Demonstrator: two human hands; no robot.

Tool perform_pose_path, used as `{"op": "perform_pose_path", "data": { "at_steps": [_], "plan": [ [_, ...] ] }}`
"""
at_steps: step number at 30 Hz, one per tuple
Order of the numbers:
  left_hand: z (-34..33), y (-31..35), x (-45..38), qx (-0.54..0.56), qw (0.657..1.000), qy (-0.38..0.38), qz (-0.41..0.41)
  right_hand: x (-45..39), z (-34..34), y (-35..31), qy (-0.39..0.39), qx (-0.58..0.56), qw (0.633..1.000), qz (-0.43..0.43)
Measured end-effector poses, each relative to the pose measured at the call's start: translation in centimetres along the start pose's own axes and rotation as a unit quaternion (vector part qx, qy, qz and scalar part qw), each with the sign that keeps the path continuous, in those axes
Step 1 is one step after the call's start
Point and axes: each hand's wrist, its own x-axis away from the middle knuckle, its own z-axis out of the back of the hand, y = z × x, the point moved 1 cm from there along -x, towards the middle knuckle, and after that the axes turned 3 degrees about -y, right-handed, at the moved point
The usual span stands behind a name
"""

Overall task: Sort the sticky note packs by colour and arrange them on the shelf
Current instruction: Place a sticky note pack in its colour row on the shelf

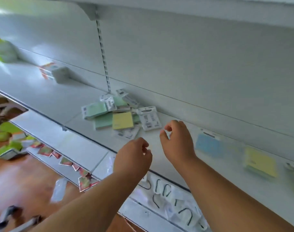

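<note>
A jumbled pile of sticky note packs (119, 113) lies on the white shelf (55, 101) against the back wall; most are green, one yellow pack (122, 121) lies on top, and several show white card backs. To the right a blue pack (208, 144) and a yellow pack (260, 162) lie apart on the shelf. My left hand (134, 158) hovers over the shelf's front edge with loosely curled fingers, holding nothing. My right hand (178, 139) hangs just right of the pile, fingers loosely curled and empty.
A white box with red print (54, 72) stands further left on the shelf. The lower shelf holds red-and-green packets (65, 161) and packs of black hooks (168, 195). Green items (7, 141) lie at the lower left, above a wooden floor.
</note>
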Motion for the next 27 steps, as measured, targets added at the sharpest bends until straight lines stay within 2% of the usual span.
{"op": "perform_pose_path", "data": {
  "at_steps": [5,8,12,15,19,22,27],
  "plan": [
    [6.0,-6.6,-3.9,-0.003,0.999,0.024,0.035,-2.7,-6.2,-7.5,-0.075,-0.050,0.996,-0.020],
    [7.5,-8.8,-6.9,0.029,0.996,0.060,0.064,-5.2,-8.4,-9.4,-0.106,-0.055,0.992,-0.044],
    [8.9,-11.7,-11.1,0.073,0.981,0.109,0.141,-8.0,-11.6,-11.1,-0.167,-0.084,0.980,-0.074],
    [10.1,-13.6,-13.7,0.063,0.980,0.115,0.149,-9.5,-14.2,-12.3,-0.205,-0.167,0.955,-0.134],
    [10.8,-15.0,-17.1,0.053,0.989,0.058,0.127,-10.5,-16.6,-13.7,-0.217,-0.284,0.901,-0.246],
    [10.9,-16.0,-18.8,0.103,0.985,0.028,0.137,-10.9,-18.1,-14.7,-0.170,-0.342,0.875,-0.298],
    [11.4,-17.7,-20.5,0.249,0.953,-0.036,0.166,-11.0,-19.4,-15.2,0.000,-0.277,0.924,-0.262]
  ]
}}
